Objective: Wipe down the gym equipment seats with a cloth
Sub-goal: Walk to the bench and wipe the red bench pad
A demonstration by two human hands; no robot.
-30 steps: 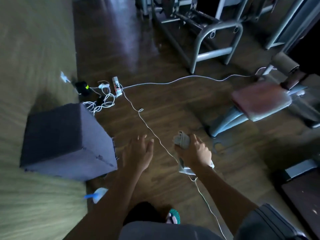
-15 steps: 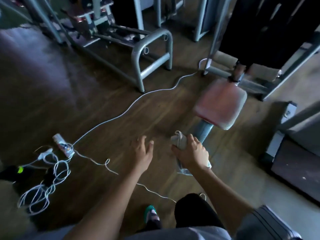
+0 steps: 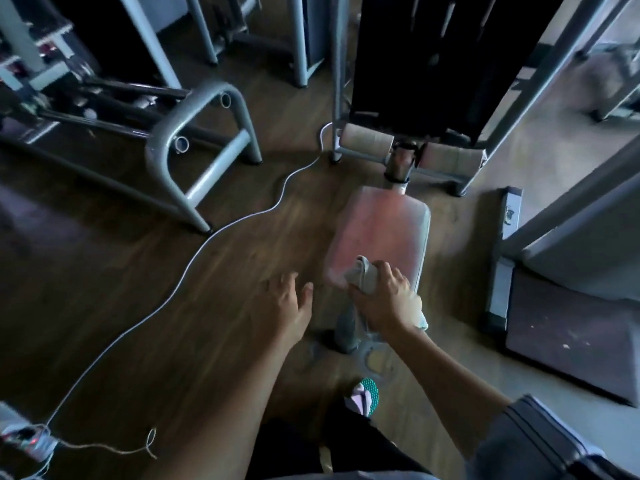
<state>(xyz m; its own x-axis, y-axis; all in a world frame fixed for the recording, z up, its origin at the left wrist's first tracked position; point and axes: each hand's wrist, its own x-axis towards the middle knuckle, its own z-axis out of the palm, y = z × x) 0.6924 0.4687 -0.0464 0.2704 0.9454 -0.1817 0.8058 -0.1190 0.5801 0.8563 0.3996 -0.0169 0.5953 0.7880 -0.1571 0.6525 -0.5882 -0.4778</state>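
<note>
Since the reddish padded rectangular seat [image 3: 377, 233] is the surface to be wiped, it is found at the centre right of the frame, mounted low on a grey post. The bunched grey cloth [image 3: 364, 278] is held just over its near edge; whether the cloth already touches the padding cannot be told. The cloth is gripped by the right hand [image 3: 388, 303], fingers curled round the wad, apparently so that a firm pad can be pressed down and drawn across. The left hand [image 3: 289, 303] is kept just left of the seat in the frame, fingers relaxed and slightly spread, nothing held, probably for balance. The wiping of this seat is judged to be only about to begin. Beyond the seat, two tan roller pads [image 3: 367, 138] and a dark upright weight stack [image 3: 433, 64] are seen. The dark wood-plank floor [image 3: 121, 289] is crossed by a thin white cable [image 3: 239, 221], and a grey tubular steel frame [image 3: 201, 133] is set at the upper left. The room is dimly lit.
</note>
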